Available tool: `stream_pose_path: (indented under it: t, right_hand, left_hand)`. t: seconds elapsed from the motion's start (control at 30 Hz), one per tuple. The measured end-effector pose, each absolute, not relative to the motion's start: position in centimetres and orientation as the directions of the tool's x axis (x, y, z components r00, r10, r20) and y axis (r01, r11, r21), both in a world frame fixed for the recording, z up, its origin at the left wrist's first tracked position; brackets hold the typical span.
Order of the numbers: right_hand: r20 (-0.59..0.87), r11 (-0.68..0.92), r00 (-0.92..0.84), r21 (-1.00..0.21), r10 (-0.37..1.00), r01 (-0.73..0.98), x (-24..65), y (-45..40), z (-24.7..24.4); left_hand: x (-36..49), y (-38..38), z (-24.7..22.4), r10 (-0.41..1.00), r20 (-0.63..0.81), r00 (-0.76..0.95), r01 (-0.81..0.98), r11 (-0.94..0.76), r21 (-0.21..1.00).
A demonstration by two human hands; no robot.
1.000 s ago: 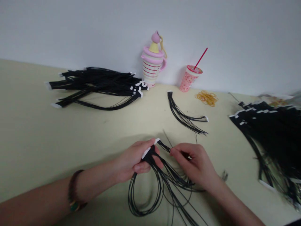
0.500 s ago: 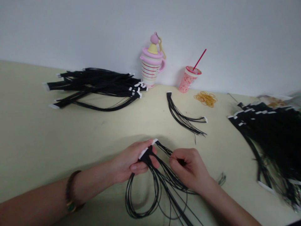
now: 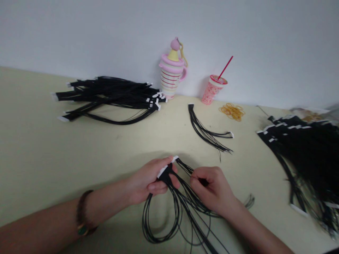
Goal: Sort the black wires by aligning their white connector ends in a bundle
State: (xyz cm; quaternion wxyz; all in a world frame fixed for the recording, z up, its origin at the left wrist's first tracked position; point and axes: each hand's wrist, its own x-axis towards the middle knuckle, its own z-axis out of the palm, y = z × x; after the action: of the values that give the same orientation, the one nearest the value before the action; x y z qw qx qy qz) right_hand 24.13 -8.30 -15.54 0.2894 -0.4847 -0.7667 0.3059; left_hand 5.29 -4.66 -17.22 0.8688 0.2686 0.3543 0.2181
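Observation:
My left hand [image 3: 149, 180] pinches the white connector end [image 3: 166, 167] of a bundle of thin black wires [image 3: 174, 215]. The wires hang in loops over the yellow-green table [image 3: 53, 151] between my arms. My right hand [image 3: 212, 190] is closed on a few of those wires just right of the connector, its fingers curled around them. Both hands sit close together near the table's front.
A single black wire harness [image 3: 205, 130] lies beyond my hands. Large piles of harnesses lie at back left [image 3: 108, 97] and at right [image 3: 304, 148]. A pink striped cup [image 3: 171, 76], a pink drink cup with a straw [image 3: 213, 90] and rubber bands [image 3: 232, 110] stand by the wall.
My right hand closed tighter on the wires and drew slightly toward me. My left hand kept its hold on the connector end almost without moving.

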Motion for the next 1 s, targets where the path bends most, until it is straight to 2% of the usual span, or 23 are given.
stream_pose_path:
  t: [0.8,1.0]
  right_hand:
    - [0.137,0.337,-0.358,-0.737,0.923,0.586,24.27,-8.15,-15.50]
    - [0.154,0.346,-0.356,-0.741,0.922,0.576,24.20,-8.26,-15.58]
  left_hand:
    - [5.17,-4.56,-17.69,0.561,-0.485,0.671,-0.218,0.775,0.593]
    - [5.23,-4.62,-17.70,0.590,-0.459,0.665,-0.199,0.731,0.652]
